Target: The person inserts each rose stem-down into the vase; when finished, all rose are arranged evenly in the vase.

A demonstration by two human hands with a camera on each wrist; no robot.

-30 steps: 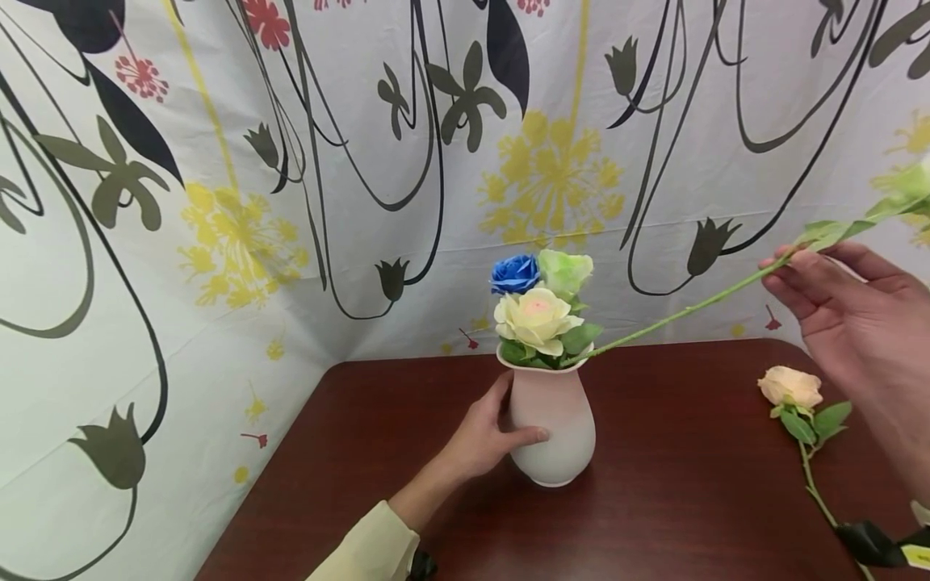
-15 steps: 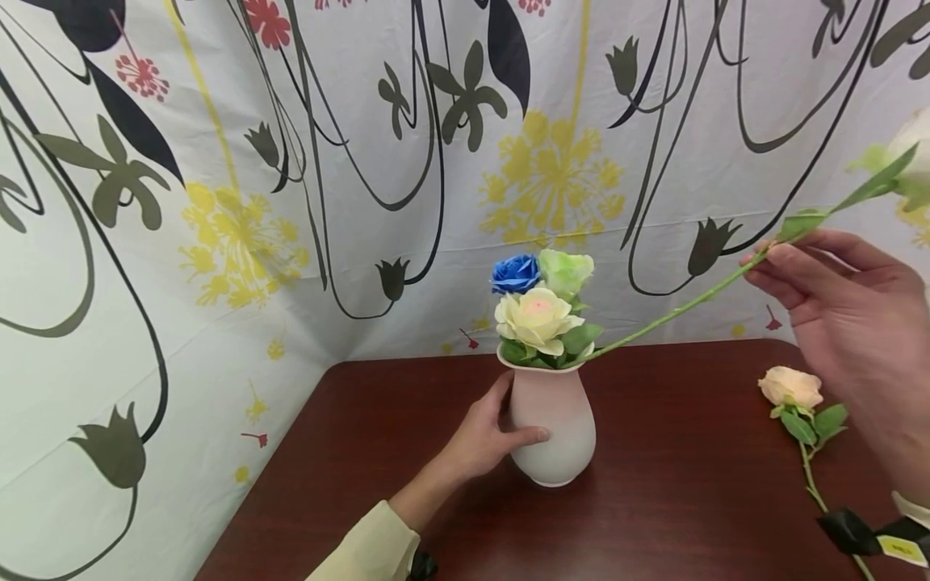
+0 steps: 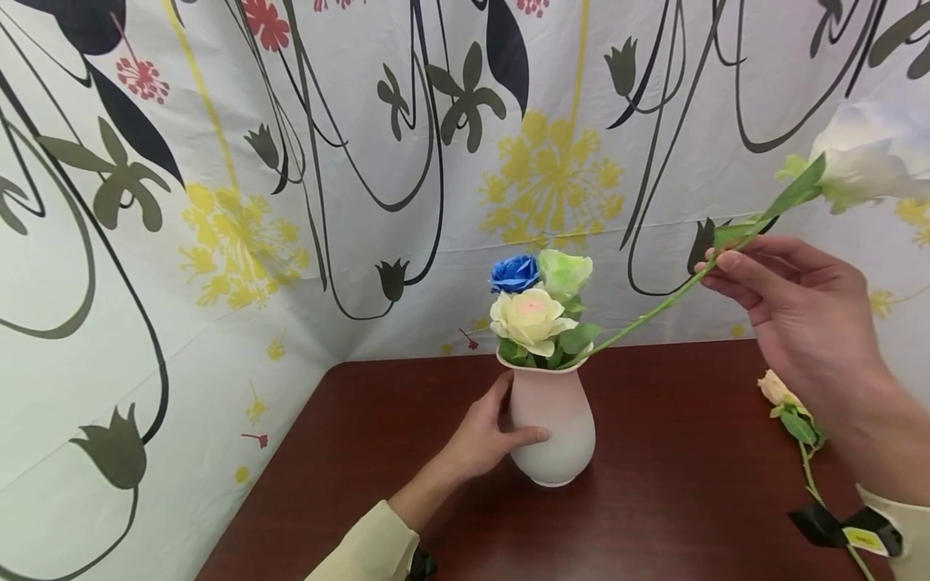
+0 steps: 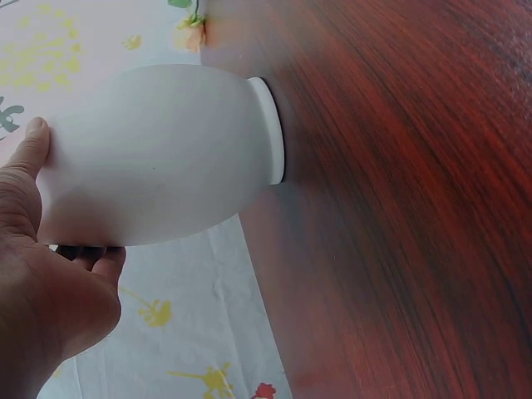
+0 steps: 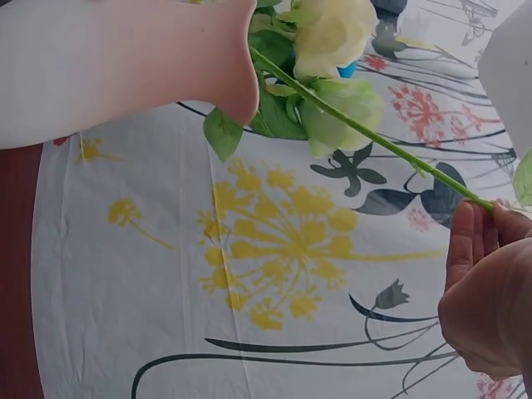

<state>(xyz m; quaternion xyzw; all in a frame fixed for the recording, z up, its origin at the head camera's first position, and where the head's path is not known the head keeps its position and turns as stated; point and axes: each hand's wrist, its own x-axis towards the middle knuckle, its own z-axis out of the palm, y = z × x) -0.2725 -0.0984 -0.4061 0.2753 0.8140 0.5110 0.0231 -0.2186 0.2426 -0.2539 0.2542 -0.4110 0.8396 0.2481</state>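
Flowery cloth hung behind the dark desk [image 3: 654,500]. On it stood my pink vase [image 3: 552,428], and my left hand [image 3: 483,440] wrapped its fingers around it. My right hand [image 3: 799,323] pinched the white rose [image 3: 865,165] by its stem, whose end poked into the vase.

Matt ceramic vase [image 3: 552,424]; glossy wood-grain table [image 3: 676,484].

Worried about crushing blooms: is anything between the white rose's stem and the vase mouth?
No gap is left: the stem of the white rose, pinched by the right hand, already meets the vase rim, beside three blooms crowding the mouth.
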